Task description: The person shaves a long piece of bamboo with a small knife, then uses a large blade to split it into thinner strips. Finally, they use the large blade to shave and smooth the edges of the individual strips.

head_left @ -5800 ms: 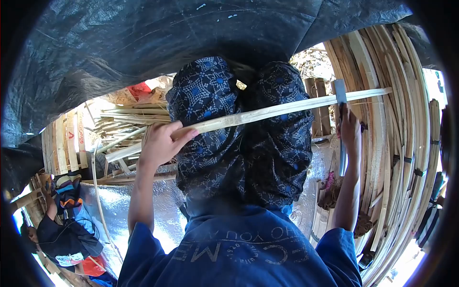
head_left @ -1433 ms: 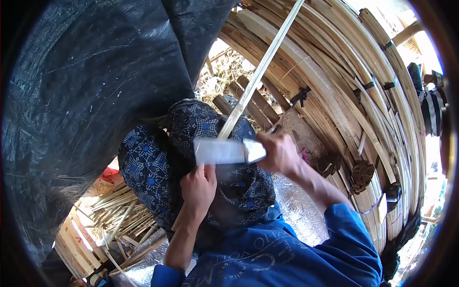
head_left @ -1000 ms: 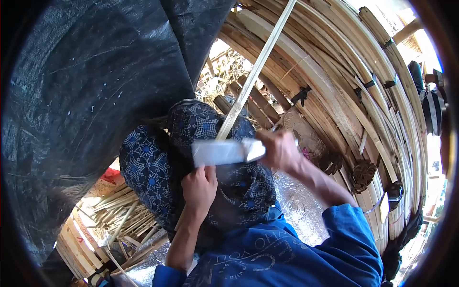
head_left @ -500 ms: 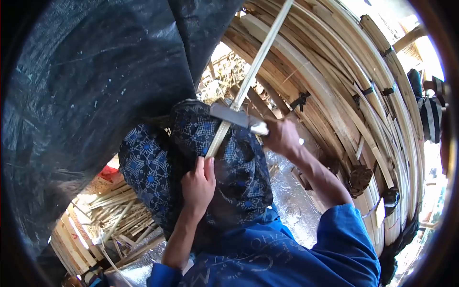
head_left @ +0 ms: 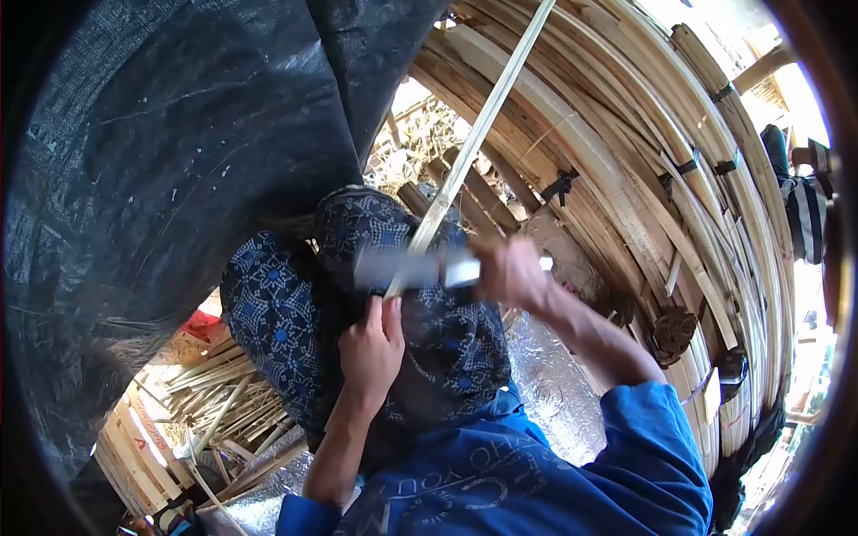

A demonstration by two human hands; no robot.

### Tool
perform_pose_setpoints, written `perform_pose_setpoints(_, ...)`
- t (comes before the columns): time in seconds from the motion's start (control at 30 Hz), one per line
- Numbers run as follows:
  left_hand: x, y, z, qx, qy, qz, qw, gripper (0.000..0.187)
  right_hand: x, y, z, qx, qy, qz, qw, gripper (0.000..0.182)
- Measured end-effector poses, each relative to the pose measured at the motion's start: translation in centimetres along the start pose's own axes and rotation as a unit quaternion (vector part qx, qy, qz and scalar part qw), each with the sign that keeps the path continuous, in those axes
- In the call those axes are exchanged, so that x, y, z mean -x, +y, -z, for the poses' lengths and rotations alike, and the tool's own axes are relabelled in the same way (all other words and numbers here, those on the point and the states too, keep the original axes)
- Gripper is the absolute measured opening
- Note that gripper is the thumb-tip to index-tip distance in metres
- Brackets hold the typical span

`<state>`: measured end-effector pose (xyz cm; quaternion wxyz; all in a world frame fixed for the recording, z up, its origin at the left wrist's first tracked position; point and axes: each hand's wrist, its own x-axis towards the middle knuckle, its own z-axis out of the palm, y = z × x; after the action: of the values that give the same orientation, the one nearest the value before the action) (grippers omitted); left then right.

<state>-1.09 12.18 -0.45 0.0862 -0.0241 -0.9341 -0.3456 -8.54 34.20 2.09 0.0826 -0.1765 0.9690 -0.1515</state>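
Observation:
A long, thin pale strip (head_left: 478,134), wood or bamboo, runs from the top of the view down across my patterned lap. My left hand (head_left: 371,350) pinches its near end between thumb and fingers, over the knee. In my right hand (head_left: 516,271) is a knife, closed in the fist by its handle. The broad knife blade (head_left: 398,268), smeared by motion, lies crosswise over the strip just above my left fingertips. Whether the edge touches the strip cannot be made out.
Bundled long slats (head_left: 617,161), tied with dark bands, curve along the right side. A black tarp (head_left: 197,179) hangs at the left. Split sticks and offcuts (head_left: 210,402) lie at lower left. Silvery sheeting (head_left: 550,375) covers the ground by my right leg.
My right hand and the knife have moved left and down along the strip, toward my left hand. The left hand keeps its place on the strip's end.

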Motion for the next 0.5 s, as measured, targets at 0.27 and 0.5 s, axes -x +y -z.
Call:
perform_pose_setpoints(0.27, -0.4, -0.1, 0.0, -0.027, -0.016, -0.004, 1.000, 0.027, -0.6, -0.6, 2.9, -0.006, -0.034, -0.084, 0.996, 0.022)
perform_pose_setpoints(0.5, -0.1, -0.4, 0.2, -0.018, -0.026, 0.002, 0.999, 0.027, -3.5, 4.1, 6.1, -0.107, 0.094, -0.270, 0.952, 0.025)
